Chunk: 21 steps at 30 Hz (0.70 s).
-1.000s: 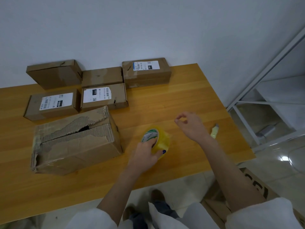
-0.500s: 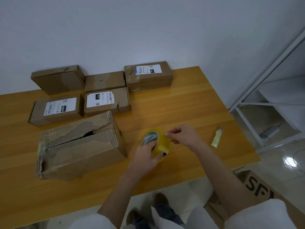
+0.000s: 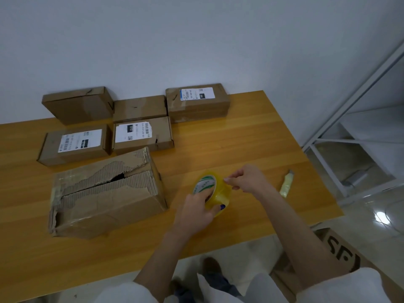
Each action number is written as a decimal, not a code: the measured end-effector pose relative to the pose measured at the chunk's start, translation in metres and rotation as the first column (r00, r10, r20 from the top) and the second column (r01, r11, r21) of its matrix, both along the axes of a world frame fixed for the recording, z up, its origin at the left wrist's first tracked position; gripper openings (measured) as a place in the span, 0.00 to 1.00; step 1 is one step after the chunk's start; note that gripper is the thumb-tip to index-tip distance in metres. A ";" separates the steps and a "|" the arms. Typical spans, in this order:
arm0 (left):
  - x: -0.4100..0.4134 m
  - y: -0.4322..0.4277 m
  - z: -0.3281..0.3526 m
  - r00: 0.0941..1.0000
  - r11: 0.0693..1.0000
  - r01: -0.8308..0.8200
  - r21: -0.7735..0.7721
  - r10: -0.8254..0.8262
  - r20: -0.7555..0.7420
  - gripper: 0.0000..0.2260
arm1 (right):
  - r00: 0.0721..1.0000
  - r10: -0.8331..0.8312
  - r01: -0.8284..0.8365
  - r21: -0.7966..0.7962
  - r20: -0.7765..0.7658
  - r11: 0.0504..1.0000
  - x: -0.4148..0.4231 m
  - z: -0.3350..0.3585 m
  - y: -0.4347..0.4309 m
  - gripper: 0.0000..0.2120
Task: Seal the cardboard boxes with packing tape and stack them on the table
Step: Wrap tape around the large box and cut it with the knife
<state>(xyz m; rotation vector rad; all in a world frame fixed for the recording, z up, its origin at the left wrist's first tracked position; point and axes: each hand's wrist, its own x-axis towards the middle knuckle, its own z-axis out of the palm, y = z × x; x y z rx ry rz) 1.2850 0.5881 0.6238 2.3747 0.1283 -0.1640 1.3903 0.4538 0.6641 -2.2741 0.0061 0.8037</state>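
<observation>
My left hand (image 3: 194,212) grips a yellow roll of packing tape (image 3: 213,191) above the wooden table (image 3: 240,145), fingers through its core. My right hand (image 3: 247,179) pinches at the roll's outer edge on its right side. A large torn cardboard box (image 3: 105,193) with an open top seam lies left of the roll. Behind it sit several small cardboard boxes: one with a label at the left (image 3: 75,144), one with a label in the middle (image 3: 142,134), a plain one (image 3: 140,108), a plain tilted one (image 3: 78,103) and a labelled one (image 3: 197,101) by the wall.
A pale yellow utility knife (image 3: 286,184) lies on the table right of my hands. A white metal rack (image 3: 349,119) stands to the right. A cardboard box printed with black letters (image 3: 341,250) sits on the floor below the table's near right corner.
My right hand has moved left from open air near the knife onto the tape roll and now pinches its edge. The left hand keeps its hold on the roll.
</observation>
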 end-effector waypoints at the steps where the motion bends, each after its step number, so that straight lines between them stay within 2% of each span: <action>1: 0.001 -0.001 0.001 1.000 1.000 -0.009 -0.012 0.009 0.002 0.09 | 1.000 0.004 -0.004 -0.011 0.029 1.000 -0.001 0.001 0.000 0.10; 2: 0.002 -0.002 0.005 1.000 0.999 -0.017 -0.032 0.017 0.001 0.05 | 0.998 0.007 -0.006 -0.018 0.063 1.000 -0.001 0.001 0.001 0.09; 6: 0.010 -0.004 0.012 0.997 0.982 -0.077 -0.172 0.073 -0.032 0.10 | 0.973 0.026 -0.022 -0.020 0.231 1.000 -0.002 0.009 0.005 0.09; 9: 0.013 -0.003 0.020 0.987 0.910 -0.149 -0.387 0.113 -0.113 0.07 | 0.943 0.088 -0.090 -0.009 0.321 0.996 -0.002 0.022 0.008 0.09; 11: 0.014 -0.003 0.024 0.984 0.865 -0.169 -0.472 0.119 -0.134 0.07 | 0.920 0.135 -0.138 -0.018 0.369 0.990 -0.003 0.030 0.009 0.08; 14: 0.017 -0.003 0.031 0.981 0.825 -0.193 -0.532 0.142 -0.135 0.10 | 0.877 0.162 -0.181 -0.001 0.452 0.983 -0.005 0.041 0.008 0.06; 17: 0.021 0.001 0.039 0.960 0.763 -0.275 -0.585 0.187 -0.207 0.08 | 0.840 0.144 -0.207 0.064 0.523 0.976 -0.008 0.056 0.010 0.05; 19: 0.020 0.002 0.044 0.942 0.714 -0.333 -0.616 0.225 -0.248 0.11 | 0.808 0.187 -0.258 0.049 0.559 0.965 -0.011 0.068 0.014 0.06; 21: 0.018 0.004 0.047 0.950 0.703 -0.312 -0.639 0.214 -0.229 0.14 | 0.790 0.201 -0.280 0.049 0.580 0.959 -0.012 0.079 0.016 0.05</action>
